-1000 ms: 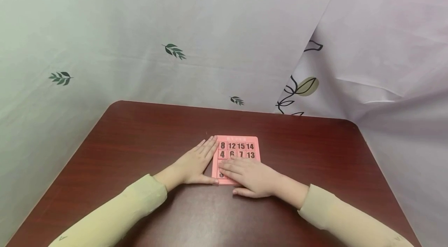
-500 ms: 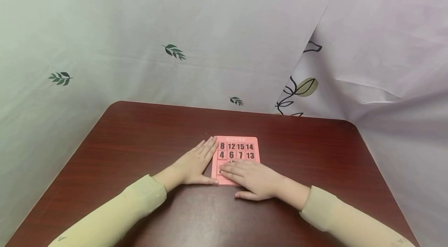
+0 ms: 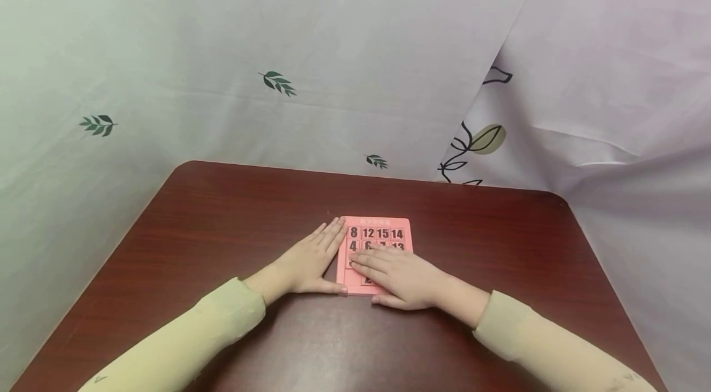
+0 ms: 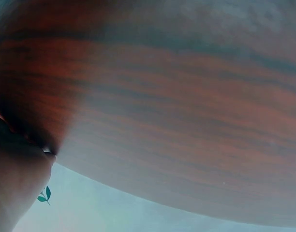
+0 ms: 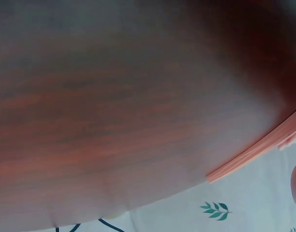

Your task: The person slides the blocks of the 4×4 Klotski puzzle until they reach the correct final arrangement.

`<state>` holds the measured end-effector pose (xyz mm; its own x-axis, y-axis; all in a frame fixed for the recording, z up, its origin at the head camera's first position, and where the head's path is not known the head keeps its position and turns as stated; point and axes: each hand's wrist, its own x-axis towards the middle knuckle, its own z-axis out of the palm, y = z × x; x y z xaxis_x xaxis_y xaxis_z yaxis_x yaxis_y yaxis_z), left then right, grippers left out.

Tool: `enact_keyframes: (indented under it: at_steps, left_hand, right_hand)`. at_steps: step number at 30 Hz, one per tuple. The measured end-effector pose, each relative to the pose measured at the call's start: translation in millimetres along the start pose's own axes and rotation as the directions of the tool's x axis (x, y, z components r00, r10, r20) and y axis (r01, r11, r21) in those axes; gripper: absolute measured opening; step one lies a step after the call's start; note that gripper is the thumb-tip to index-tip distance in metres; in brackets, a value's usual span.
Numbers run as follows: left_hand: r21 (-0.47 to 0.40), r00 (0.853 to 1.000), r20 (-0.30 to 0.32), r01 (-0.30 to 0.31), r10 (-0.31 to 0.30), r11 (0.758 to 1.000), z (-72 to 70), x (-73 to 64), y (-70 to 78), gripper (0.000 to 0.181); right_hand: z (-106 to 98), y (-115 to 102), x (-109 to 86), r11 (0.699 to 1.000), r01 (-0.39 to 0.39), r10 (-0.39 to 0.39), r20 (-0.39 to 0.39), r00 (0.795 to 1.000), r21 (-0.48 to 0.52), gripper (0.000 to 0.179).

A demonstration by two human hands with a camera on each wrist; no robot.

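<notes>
A pink sliding number puzzle (image 3: 408, 237) lies flat on the table, its rows 8, 12, 15, 14 and 4, 6, 7, 13 at the far side. My left hand (image 3: 311, 262) rests along its left edge, fingers straight, thumb at the near left corner. Over the lower rows lies my right hand (image 3: 408, 281), its straight fingertips touching a tile in the left column of the third row. The bottom left slot shows bare pink, and that hand covers most other lower tiles. In the right wrist view, the puzzle's side (image 5: 254, 154) appears at the right.
A dark red-brown wooden table (image 3: 233, 213) with rounded far corners carries the puzzle near its middle. Pale curtains (image 3: 333, 28) with leaf prints hang behind it and at both sides.
The right hand dipped slightly nearer, then moved away from the person. A tile in the left column has slid from the bottom row to the third row. The left hand stays put.
</notes>
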<state>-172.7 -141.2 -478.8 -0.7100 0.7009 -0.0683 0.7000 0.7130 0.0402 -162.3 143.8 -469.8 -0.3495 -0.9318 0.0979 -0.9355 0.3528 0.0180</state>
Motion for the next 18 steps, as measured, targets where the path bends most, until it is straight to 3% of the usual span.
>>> enact_keyframes:
  at_steps: [9,18]
  left_hand:
    - [-0.004,1.0,-0.01,0.004,-0.004,1.0,1.3,1.9,0.9,0.125]
    - [-0.002,1.0,-0.004,0.01,-0.01,1.0,2.8,1.4,0.4,0.126]
  right_hand:
    - [-3,-9,-25.5,0.998,0.047,-0.05,-0.069,0.996,-0.046,0.069]
    - [0,-11,-38.0,0.995,0.051,-0.057,-0.075,0.996,-0.083,0.067]
